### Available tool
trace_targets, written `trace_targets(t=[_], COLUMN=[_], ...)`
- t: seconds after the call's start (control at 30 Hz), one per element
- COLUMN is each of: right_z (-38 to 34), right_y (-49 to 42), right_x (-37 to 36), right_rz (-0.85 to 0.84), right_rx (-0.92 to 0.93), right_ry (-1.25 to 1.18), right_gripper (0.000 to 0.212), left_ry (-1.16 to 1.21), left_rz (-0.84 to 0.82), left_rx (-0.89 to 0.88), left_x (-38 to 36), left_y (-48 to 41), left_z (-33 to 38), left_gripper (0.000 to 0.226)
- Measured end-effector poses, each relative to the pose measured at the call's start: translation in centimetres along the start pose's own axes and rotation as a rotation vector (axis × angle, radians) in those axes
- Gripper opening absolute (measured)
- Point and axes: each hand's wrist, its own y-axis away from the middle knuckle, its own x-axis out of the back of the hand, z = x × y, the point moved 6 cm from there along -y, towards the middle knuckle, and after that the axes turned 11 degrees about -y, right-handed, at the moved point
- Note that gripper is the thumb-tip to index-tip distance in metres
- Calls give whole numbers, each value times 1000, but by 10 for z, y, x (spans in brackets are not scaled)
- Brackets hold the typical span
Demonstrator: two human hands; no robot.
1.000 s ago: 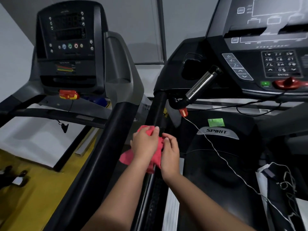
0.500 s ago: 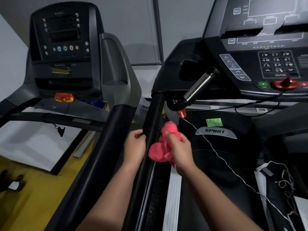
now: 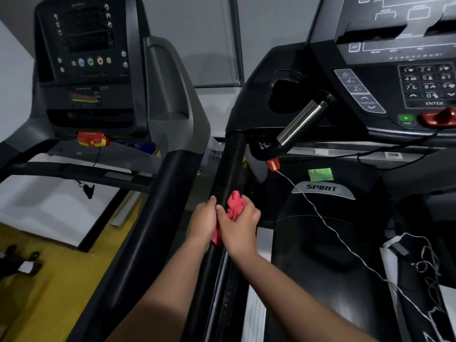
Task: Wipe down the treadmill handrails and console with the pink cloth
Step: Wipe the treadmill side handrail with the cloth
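Hiding most of the crumpled pink cloth (image 3: 235,205) under the clutching right hand (image 3: 240,229), pressing it against the black handrail (image 3: 231,166), and wrapping the left hand (image 3: 202,224), fingers unseen, round that rail

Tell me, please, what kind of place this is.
Probably a gym or fitness room. Two treadmills stand side by side: the left console with coloured buttons, the right console with a number keypad, and a SPIRIT badge on the motor cover below it.
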Motion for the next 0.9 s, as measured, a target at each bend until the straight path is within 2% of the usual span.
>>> trace_targets(t=[0.07, 0.1, 0.17, 0.23, 0.37, 0.47, 0.57, 0.67, 0.77, 0.83, 0.9], right_z=[-6, -9, -15, -20, -25, -28, -38, -56, -59, -47, -35], right_y=[-4, -9, -21, -26, -12, -5, -23, -43, -35, -19, -4], right_x=[-3, -3, -4, -2, -9, -14, -20, -30, -39, -32, -19], right_rz=[59, 79, 104, 95, -108, -164, -155, -88, -165, -256, -320], right_rx=[80, 116, 171, 265, 566, 753, 764, 776, 896, 950, 1005], right_ry=[61, 65, 54, 68, 259, 360, 410, 585, 694, 644, 501], right_gripper=[51, 43, 31, 28, 27, 31, 22, 13, 21, 27, 22], left_ry=[111, 182, 304, 341, 201, 151, 98, 125, 96, 111, 115], left_rz=[11, 12, 18, 64, 133, 169, 189, 215, 238, 220, 211], left_rx=[23, 35, 34, 28, 9, 15, -26, -4, -2, 1, -13], left_x=[2, 2, 2, 5, 7, 12, 13, 12, 14, 14, 14], left_y=[0, 0, -3, -4, -6, 0, 2, -3, -2, -1, -3], left_z=[-3, -5, -7, -7, -7, -2, 2, -1, -1, -1, -1], left_gripper=[26, 25, 33, 36, 36, 33, 32, 32, 34, 34, 33])
